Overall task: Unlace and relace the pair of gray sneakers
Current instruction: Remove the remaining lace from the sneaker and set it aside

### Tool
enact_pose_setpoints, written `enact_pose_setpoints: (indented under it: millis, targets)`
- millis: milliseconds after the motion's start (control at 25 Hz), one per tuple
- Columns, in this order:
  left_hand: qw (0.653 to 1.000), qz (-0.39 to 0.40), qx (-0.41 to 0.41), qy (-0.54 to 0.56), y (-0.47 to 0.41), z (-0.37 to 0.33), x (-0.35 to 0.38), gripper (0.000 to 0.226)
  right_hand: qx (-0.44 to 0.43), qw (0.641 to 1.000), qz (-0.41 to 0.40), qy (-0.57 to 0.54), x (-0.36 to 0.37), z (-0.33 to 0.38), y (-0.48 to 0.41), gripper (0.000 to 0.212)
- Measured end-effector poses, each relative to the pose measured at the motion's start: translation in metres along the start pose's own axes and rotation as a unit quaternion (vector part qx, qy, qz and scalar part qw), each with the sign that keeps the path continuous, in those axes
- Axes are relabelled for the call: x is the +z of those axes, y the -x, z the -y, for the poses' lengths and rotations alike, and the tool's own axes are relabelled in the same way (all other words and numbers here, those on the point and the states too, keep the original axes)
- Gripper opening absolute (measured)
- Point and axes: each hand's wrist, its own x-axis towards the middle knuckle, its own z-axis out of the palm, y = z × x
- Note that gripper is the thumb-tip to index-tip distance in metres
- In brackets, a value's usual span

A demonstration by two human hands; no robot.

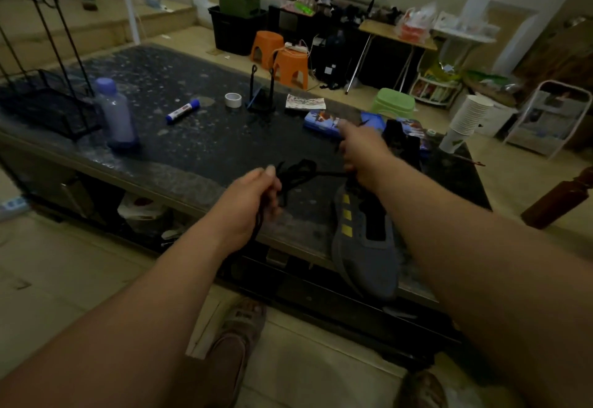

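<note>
The left hand [253, 195] is curled round a loose bunch of black lace [300, 171]. From it one strand runs across to the right hand [362, 154], which is also closed, seemingly pinching the lace at the sneaker's throat; its fingertips are hidden, so that grip is a judgement. The hands are apart, with the strand taut between them.

The gray sneaker [365, 247] lies on the counter [199, 147], just below the right hand and under that forearm, its toe at the near edge.

With so much lace free in the left hand, this sneaker looks mostly or fully unlaced, though the right wrist hides the eyelets. Relacing seems not yet begun. A dark shape beyond the right hand may be the second sneaker, but I cannot tell; it appears still to be done.
</note>
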Motion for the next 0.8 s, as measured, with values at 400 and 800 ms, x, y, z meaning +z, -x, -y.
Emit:
enact_pose_setpoints:
  millis: [400, 800]
  targets:
    - [0.983, -0.174, 0.058, -0.004, -0.098, -0.03, -0.002, 0.02, -0.028, 0.969, 0.206, 0.135, 0.054, -0.053, -0.037, 0.021]
    - [0.839, -0.154, -0.104, -0.512, -0.109, 0.003, -0.008, 0.068, -0.167, 0.751, 0.318, 0.555, 0.085, -0.052, -0.108, 0.027]
